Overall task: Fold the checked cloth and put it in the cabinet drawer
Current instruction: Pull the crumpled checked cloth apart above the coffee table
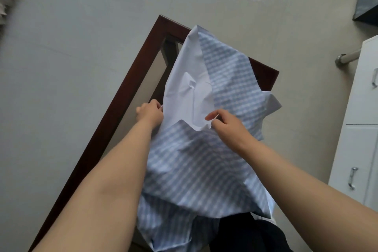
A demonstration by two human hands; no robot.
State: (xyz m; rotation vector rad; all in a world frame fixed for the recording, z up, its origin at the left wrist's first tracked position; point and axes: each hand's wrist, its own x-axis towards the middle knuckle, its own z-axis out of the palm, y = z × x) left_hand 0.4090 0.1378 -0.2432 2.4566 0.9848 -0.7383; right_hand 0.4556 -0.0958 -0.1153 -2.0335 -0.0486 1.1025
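The checked cloth (204,161) is blue-and-white, with a plain white underside showing near the middle. It lies crumpled over a dark wooden table (114,108) and hangs down toward me. My left hand (150,113) pinches the white edge on the left. My right hand (227,122) pinches a white corner of the same cloth a little to the right. Both hands hold the fabric slightly above the table. The white cabinet (362,129) with drawers and metal handles stands at the right edge.
The table has a dark red-brown frame with a glass top showing the pale tiled floor (71,37) below. A dark box (366,0) sits at the top right. A metal rail (345,58) is mounted beside the cabinet. My dark trousers (249,233) show at the bottom.
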